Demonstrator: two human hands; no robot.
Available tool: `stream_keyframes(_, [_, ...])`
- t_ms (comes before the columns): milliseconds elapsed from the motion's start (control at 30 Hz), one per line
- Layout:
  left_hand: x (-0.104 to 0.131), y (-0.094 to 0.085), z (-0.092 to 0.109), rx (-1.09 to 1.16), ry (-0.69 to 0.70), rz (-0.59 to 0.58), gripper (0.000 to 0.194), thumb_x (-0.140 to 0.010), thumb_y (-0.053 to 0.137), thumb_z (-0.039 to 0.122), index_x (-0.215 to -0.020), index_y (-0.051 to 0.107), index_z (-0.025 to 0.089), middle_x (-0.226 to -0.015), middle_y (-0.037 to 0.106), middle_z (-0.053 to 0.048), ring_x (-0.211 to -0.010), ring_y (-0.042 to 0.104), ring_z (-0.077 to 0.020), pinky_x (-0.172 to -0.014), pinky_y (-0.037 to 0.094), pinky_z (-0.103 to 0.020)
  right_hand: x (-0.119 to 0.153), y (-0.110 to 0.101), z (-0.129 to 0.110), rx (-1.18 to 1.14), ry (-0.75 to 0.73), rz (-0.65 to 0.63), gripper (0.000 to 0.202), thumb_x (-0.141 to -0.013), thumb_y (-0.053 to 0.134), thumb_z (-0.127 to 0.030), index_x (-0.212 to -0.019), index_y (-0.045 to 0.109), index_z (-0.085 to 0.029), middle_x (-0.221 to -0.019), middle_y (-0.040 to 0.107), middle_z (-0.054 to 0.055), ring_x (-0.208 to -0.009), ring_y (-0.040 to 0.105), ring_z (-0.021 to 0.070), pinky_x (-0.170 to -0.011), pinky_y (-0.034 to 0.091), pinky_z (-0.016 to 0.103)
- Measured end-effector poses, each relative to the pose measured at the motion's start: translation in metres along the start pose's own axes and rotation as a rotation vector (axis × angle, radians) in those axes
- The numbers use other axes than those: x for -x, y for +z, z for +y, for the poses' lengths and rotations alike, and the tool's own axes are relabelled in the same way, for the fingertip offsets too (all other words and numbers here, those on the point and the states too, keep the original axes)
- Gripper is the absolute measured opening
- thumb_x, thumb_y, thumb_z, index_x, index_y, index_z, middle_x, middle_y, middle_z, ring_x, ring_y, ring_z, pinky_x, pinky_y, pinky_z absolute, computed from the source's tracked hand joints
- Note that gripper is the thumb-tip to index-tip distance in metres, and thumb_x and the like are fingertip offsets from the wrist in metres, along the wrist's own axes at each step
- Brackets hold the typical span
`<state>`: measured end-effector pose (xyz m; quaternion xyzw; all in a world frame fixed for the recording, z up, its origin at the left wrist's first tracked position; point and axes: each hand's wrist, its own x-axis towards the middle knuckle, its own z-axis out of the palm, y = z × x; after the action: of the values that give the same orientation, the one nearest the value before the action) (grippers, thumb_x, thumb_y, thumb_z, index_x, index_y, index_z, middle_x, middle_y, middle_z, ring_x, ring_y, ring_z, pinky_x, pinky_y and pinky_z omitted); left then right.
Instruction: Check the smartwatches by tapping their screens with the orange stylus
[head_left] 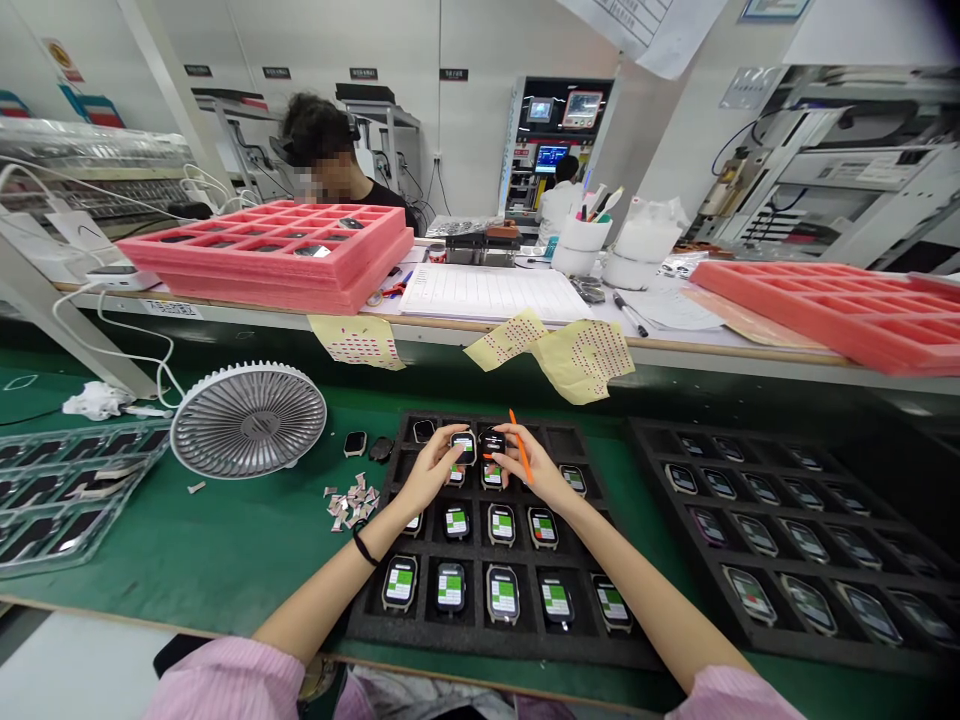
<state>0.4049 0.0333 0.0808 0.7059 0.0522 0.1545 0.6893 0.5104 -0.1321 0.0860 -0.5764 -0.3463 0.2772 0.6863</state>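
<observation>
Over the back rows of a black foam tray (480,640), my left hand (433,467) pinches a smartwatch body (463,447) with a lit screen. Close beside it on the right, my right hand (534,465) grips another watch body (492,443) with a dark display. An orange stick-like tool (520,446) is also tucked in the fingers of my right hand, pointing up. Below both hands, watches with green and white screens (502,593) sit in the tray's compartments.
A round white fan (251,420) stands left, near small loose pieces (352,502) and a clear tray (67,500). Another black tray (757,560) of watches lies right. Pink foam trays (277,250), papers and a pen cup (581,240) occupy the shelf. Two people are beyond it.
</observation>
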Motion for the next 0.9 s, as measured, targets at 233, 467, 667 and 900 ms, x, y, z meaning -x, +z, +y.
stream_keyframes(233, [0.000,0.001,0.004,0.002,0.013,-0.002,0.043,-0.083,0.059,0.047,-0.116,0.054,0.020,-0.088,0.057,-0.002,-0.051,0.041,-0.0061,-0.044,0.037,-0.019,0.001,-0.001,-0.003,0.032,0.034,0.029,0.035,-0.079,0.067,-0.040,-0.106,0.049,-0.026,-0.090,0.053,0.000,-0.053,0.059,0.0096,-0.045,0.049,0.023])
stream_keyframes(467, [0.000,0.001,0.006,-0.014,-0.006,0.025,0.043,-0.084,0.055,0.051,-0.112,0.057,0.019,-0.089,0.059,-0.003,-0.048,0.046,-0.0067,-0.041,0.035,-0.020,0.000,-0.001,0.000,0.067,0.022,0.040,0.035,-0.077,0.068,-0.042,-0.101,0.050,-0.025,-0.086,0.052,-0.001,-0.051,0.059,0.0099,-0.043,0.046,0.023])
stream_keyframes(667, [0.000,0.000,0.011,-0.076,0.005,0.043,0.040,-0.086,0.052,0.053,-0.102,0.063,0.018,-0.076,0.060,-0.002,-0.047,0.049,-0.0090,-0.042,0.036,-0.022,0.002,-0.002,-0.001,0.072,0.008,0.063,0.025,-0.084,0.059,-0.044,-0.098,0.053,-0.024,-0.080,0.053,-0.001,-0.047,0.058,0.0111,-0.041,0.043,0.024])
stream_keyframes(900, [0.000,0.001,0.007,-0.046,0.015,-0.020,0.040,-0.086,0.052,0.049,-0.108,0.058,0.017,-0.088,0.062,-0.005,-0.053,0.053,-0.0096,-0.043,0.039,-0.020,0.000,-0.002,0.001,0.062,0.014,0.081,0.027,-0.083,0.061,-0.044,-0.098,0.052,-0.024,-0.075,0.049,-0.003,-0.046,0.058,0.0102,-0.040,0.044,0.023])
